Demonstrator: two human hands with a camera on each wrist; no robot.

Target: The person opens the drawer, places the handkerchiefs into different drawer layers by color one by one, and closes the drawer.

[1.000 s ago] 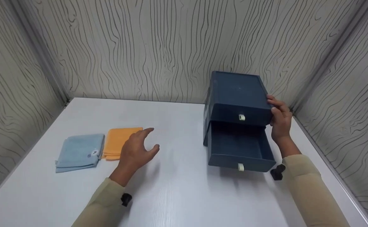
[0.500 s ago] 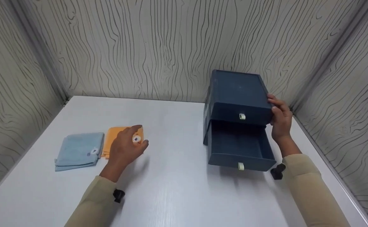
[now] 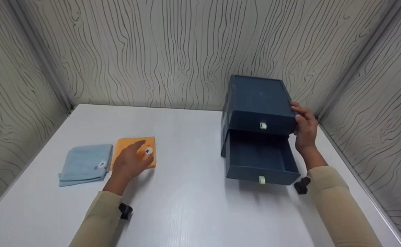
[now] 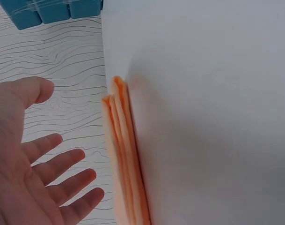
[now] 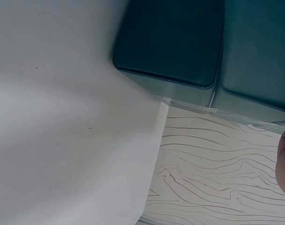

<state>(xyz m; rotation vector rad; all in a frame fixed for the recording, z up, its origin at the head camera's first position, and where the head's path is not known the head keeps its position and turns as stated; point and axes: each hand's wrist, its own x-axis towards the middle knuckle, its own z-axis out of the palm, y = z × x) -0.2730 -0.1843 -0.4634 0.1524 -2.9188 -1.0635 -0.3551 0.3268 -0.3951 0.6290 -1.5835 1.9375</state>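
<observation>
Just over a folded orange cloth (image 3: 125,141) with a round white label is my left hand (image 3: 126,163), thumb and fingers spread and nothing in its grasp. The left wrist view shows the palm (image 4: 16,164) beside the cloth's layered edge (image 4: 128,168). To its left lies a folded light blue cloth (image 3: 87,161). My right hand (image 3: 305,128) holds the upper right corner of a dark blue drawer unit (image 3: 260,97), fingertips at the top edge and thumb at the front. Its lower drawer (image 3: 243,172) is pulled out, with nothing visible inside; the upper drawer is closed.
Everything stands on a white table (image 3: 186,206), enclosed by panels (image 3: 152,51) with a wood-grain line pattern. The pulled-out drawer juts toward me above the tabletop. A small black device (image 3: 302,185) sits at the right wrist, another (image 3: 125,211) at the left.
My left hand has moved left and now overlaps the orange cloth, uncovering its round label. The right hand stays at the drawer unit's corner, and the drawers have not moved.
</observation>
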